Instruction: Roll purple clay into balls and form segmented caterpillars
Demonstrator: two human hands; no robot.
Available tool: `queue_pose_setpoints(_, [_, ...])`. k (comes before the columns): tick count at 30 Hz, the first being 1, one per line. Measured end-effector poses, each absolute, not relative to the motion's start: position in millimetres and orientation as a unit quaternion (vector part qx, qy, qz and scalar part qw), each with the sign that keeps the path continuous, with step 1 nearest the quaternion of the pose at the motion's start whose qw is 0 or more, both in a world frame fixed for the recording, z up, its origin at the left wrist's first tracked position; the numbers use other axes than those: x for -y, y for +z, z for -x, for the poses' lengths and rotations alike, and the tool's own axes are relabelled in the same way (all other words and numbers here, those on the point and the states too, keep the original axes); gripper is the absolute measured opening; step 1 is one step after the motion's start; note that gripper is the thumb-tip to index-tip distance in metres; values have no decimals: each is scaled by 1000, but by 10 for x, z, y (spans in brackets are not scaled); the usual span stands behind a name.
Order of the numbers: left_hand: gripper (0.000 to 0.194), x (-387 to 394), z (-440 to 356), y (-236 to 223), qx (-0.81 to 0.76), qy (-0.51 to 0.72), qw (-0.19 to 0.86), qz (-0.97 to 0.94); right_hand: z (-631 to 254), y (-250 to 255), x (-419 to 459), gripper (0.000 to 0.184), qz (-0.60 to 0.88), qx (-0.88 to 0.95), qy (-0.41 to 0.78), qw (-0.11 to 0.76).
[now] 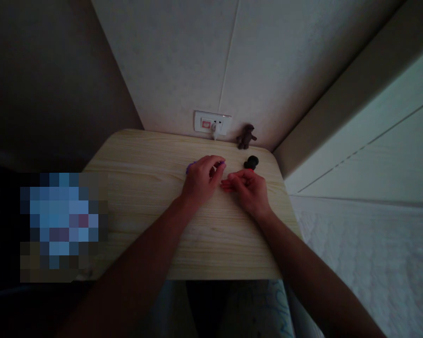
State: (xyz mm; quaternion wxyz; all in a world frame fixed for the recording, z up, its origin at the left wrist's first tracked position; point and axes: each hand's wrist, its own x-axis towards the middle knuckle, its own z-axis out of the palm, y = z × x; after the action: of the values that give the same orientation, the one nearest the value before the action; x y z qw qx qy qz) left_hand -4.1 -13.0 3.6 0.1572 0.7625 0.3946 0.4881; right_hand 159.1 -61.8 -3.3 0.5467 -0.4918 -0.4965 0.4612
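Observation:
My left hand [200, 178] is over the middle of the table, its thumb and forefinger curved together around a small purple piece [221, 164]. More purple material [190, 167] shows past the back of this hand; whether the two are one thing is hidden. Close by on the right, my right hand [250, 190] has its fingers curled, with a soft-looking red piece [227, 186] at the fingertips. A bit of red also shows behind its knuckles. Just beyond that hand lies a rounded black lump [252, 162]. The dim light blurs fine detail.
A small brown bear-like figure [246, 137] stands at the back edge of the wooden table [137, 188], against the wall. Left of it is a wall socket [211, 123] with a white plug. A pixelated bluish patch covers the left side. Pale bedding [366, 253] lies right.

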Motion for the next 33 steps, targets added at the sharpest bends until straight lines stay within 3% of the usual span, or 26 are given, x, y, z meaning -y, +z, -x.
queue_pose_setpoints(11, [16,122,38,32,-392,493,163,-759,-1618,-56,594,35,495,495,456,550])
queue_pose_setpoints(24, [16,110,33,19,-392,495,167,-757,-1579,-39,612,44,457,492,494,552])
queue_pose_setpoints(33, [17,110,35,19,-402,487,176,-755,-1597,-6,620,42,495,526,444,531])
